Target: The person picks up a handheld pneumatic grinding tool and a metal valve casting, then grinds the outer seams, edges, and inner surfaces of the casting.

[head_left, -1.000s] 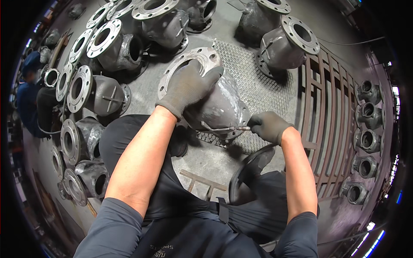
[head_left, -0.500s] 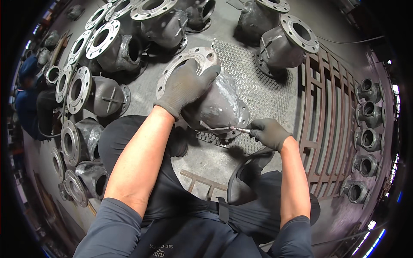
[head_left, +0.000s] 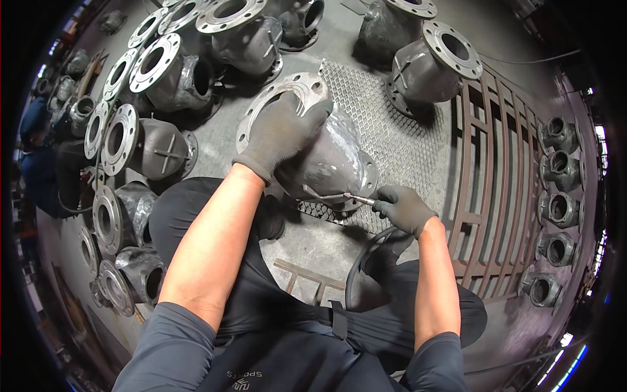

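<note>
A grey cast metal valve body (head_left: 313,168) with round bolted flanges lies tilted in front of me, on a mesh sheet. My gloved left hand (head_left: 282,134) grips its upper flange (head_left: 251,108), with the fingers reaching over the ring into the bore. In my gloved right hand (head_left: 405,209) is a slim die grinder (head_left: 363,199), held closed near its front end. Its small pinkish tip meets the raised rib on the lower side of the casting. Whether the tip is spinning cannot be seen.
Several flanged castings (head_left: 153,62) crowd the left and far floor. Another casting (head_left: 428,72) stands at far right, beside a rusty metal grate (head_left: 486,196). A black hose (head_left: 353,277) curves by my right leg. A person in dark blue (head_left: 42,153) sits at far left.
My right hand has shifted slightly left, and the grinder's tip has moved a little left along the rib. My left hand keeps its hold on the flange.
</note>
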`<state>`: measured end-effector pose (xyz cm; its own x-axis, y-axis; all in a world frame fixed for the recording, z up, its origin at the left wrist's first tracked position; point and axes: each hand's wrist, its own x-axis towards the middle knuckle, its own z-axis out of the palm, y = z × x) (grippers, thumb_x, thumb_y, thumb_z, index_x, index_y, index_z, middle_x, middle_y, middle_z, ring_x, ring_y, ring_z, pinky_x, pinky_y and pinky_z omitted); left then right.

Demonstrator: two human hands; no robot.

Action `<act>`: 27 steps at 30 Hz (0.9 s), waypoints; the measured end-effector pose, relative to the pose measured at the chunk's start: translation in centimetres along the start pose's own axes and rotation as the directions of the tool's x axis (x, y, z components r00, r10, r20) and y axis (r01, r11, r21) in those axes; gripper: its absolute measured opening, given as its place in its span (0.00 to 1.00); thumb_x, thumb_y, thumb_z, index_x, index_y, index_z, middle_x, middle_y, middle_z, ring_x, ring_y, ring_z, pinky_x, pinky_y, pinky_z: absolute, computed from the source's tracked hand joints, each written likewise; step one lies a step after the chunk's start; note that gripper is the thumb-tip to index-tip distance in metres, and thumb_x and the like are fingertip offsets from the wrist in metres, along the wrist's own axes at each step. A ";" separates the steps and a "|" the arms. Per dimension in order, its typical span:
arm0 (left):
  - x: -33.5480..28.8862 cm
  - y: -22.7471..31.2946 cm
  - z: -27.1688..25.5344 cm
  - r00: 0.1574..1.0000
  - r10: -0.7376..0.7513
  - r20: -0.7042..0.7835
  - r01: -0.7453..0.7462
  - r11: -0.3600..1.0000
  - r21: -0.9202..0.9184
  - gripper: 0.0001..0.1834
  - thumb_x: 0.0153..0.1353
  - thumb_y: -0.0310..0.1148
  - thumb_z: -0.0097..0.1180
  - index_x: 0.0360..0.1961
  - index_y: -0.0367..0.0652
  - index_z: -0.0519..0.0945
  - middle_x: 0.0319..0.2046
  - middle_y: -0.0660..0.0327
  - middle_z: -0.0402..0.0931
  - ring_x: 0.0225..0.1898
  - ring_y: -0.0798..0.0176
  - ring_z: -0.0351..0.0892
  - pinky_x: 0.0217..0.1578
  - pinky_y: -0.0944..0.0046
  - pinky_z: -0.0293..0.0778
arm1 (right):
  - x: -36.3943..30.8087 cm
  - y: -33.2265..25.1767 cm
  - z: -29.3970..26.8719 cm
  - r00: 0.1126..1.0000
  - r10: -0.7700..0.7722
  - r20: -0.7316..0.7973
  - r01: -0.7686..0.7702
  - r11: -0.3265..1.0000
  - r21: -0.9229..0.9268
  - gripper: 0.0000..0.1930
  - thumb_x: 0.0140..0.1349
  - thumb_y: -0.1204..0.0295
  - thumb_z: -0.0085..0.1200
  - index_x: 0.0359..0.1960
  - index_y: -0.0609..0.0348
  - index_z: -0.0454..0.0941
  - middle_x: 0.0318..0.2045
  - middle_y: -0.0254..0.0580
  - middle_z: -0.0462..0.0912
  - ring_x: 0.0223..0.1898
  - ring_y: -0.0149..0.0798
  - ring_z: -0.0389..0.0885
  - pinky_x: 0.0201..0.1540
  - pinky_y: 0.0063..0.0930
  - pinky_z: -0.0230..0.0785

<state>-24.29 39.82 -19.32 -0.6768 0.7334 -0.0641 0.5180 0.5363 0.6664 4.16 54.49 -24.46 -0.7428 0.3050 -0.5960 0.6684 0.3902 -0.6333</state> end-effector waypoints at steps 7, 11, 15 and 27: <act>-0.2 0.2 0.2 0.999 -0.034 0.016 0.034 0.999 0.020 0.45 0.66 0.67 0.60 0.54 0.26 0.84 0.50 0.30 0.85 0.56 0.31 0.85 0.60 0.43 0.77 | -0.9 -2.2 -0.1 0.974 -0.212 -0.081 0.184 0.947 -0.265 0.10 0.71 0.67 0.59 0.47 0.59 0.85 0.41 0.60 0.87 0.46 0.64 0.85 0.49 0.53 0.77; -0.2 0.6 0.1 0.995 -0.079 0.067 0.077 0.997 0.030 0.47 0.66 0.69 0.60 0.54 0.25 0.83 0.51 0.30 0.85 0.57 0.32 0.85 0.62 0.44 0.77 | -1.2 -2.9 -0.2 0.965 -0.234 -0.114 0.195 0.940 -0.278 0.12 0.70 0.70 0.59 0.51 0.60 0.87 0.39 0.57 0.88 0.43 0.59 0.87 0.49 0.48 0.77; -0.2 -0.6 1.2 0.999 0.007 -0.031 -0.007 1.000 0.003 0.41 0.67 0.64 0.61 0.46 0.25 0.83 0.44 0.31 0.84 0.49 0.31 0.85 0.54 0.42 0.77 | -1.3 -2.7 -0.5 0.968 -0.237 -0.083 0.198 0.922 -0.332 0.12 0.70 0.70 0.59 0.51 0.60 0.88 0.39 0.57 0.88 0.43 0.59 0.87 0.49 0.49 0.77; -0.2 0.7 -0.2 0.990 -0.094 0.101 0.090 0.995 0.046 0.50 0.67 0.71 0.58 0.59 0.24 0.81 0.52 0.30 0.85 0.58 0.32 0.86 0.62 0.44 0.77 | -1.1 -2.8 -0.5 0.972 -0.210 -0.103 0.192 0.968 -0.159 0.10 0.71 0.69 0.58 0.47 0.59 0.85 0.42 0.60 0.87 0.47 0.63 0.86 0.51 0.54 0.77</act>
<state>-23.86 39.94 -18.71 -0.6662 0.7181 -0.2012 0.4787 0.6187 0.6230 3.06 53.55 -21.79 -0.8664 0.3038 -0.3962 0.4984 0.5743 -0.6495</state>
